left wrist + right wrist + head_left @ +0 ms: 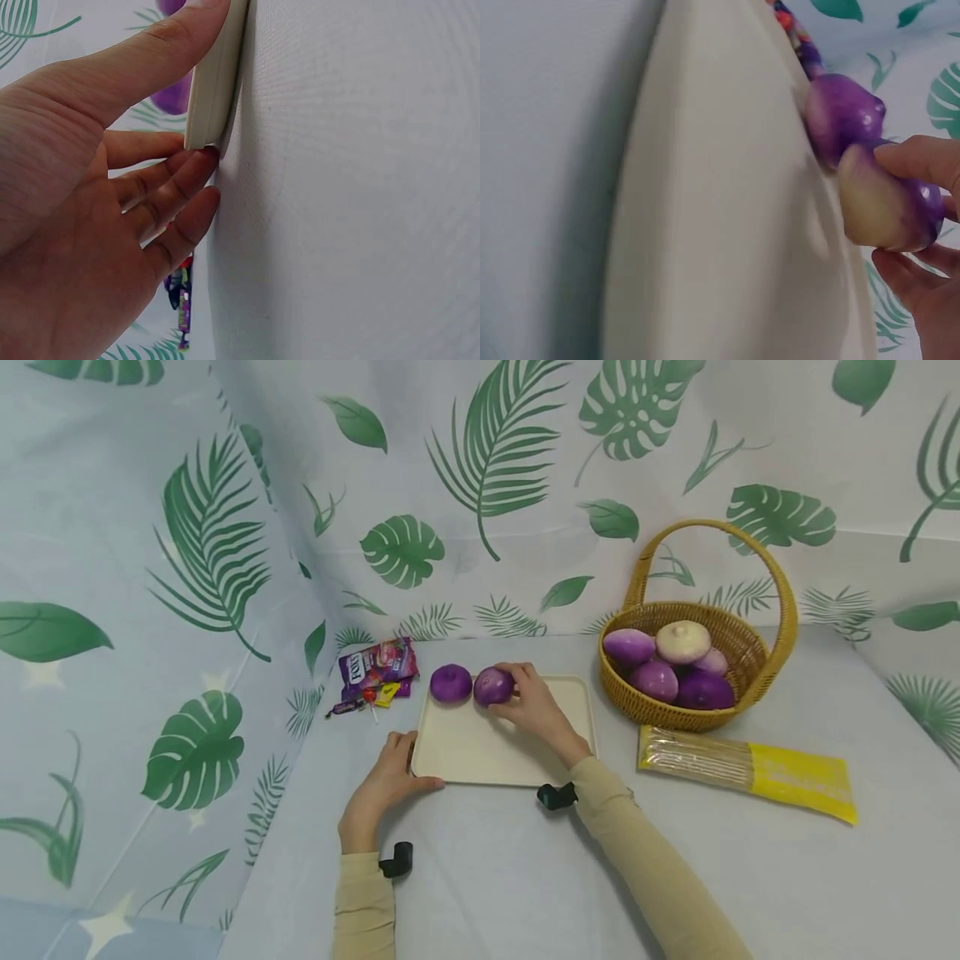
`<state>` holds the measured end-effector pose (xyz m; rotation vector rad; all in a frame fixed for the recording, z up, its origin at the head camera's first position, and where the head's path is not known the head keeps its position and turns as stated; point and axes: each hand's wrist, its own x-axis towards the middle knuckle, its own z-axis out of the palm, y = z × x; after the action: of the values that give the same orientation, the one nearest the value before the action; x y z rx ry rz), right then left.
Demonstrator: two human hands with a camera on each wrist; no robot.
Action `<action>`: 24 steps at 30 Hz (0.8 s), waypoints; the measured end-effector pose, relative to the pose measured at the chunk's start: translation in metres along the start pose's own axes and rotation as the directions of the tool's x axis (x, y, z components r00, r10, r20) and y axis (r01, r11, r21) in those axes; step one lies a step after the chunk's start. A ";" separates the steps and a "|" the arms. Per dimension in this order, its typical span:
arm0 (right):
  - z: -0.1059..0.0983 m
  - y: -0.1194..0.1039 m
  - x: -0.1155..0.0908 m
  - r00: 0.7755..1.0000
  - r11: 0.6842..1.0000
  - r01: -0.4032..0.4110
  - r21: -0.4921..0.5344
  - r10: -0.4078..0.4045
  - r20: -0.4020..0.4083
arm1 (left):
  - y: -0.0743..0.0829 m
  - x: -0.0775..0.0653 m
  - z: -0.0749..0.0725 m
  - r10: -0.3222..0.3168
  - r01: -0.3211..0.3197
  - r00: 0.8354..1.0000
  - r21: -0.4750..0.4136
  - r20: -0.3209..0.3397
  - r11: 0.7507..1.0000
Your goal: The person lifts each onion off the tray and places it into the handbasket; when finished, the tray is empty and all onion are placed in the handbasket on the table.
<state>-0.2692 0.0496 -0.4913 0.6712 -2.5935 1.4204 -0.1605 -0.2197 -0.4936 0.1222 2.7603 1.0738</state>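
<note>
My right hand [534, 703] holds a purple turnip [492, 686] between thumb and fingers over the back part of a cream tray [480, 743]. In the right wrist view, the held turnip [889, 199] shows a pale yellowish underside. Beside it, a second purple turnip [451, 683] sits at the tray's back left. My left hand [386, 785] grips the tray's front left corner. In the left wrist view, its thumb lies along the tray [217, 82] and the fingertips meet the side and lower edge.
A wicker basket [675, 717] with a tall handle stands at the back right, holding several turnips [682, 642]. In front of it lies a yellow packet of thin sticks or noodles [750, 768]. Purple candy packaging [378, 667] and a red lollipop [370, 695] lie left of the tray.
</note>
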 end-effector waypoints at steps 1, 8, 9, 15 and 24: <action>-0.003 0.000 0.000 1.000 1.000 0.005 0.007 -0.005 -0.011 | 0.001 0.000 0.000 0.000 0.000 1.000 0.002 0.001 1.000; -0.039 0.002 0.001 0.991 0.996 0.072 0.044 -0.067 -0.119 | 0.004 -0.001 0.001 -0.017 0.017 1.000 0.020 0.000 1.000; -0.046 0.004 0.001 0.989 0.996 0.076 0.048 -0.069 -0.134 | 0.004 -0.001 0.002 -0.015 0.015 1.000 0.019 0.001 1.000; -0.093 0.014 -0.005 0.965 0.998 0.066 0.023 -0.058 -0.257 | 0.003 0.000 0.001 -0.013 0.013 1.000 0.025 0.002 1.000; -0.151 0.019 -0.028 0.929 0.995 0.064 0.080 -0.030 -0.370 | 0.003 -0.003 -0.001 -0.016 0.015 1.000 0.026 0.011 1.000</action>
<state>-0.2694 0.1919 -0.4304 0.4222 -2.2217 1.4908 -0.1582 -0.2183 -0.4902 0.1098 2.7611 1.0305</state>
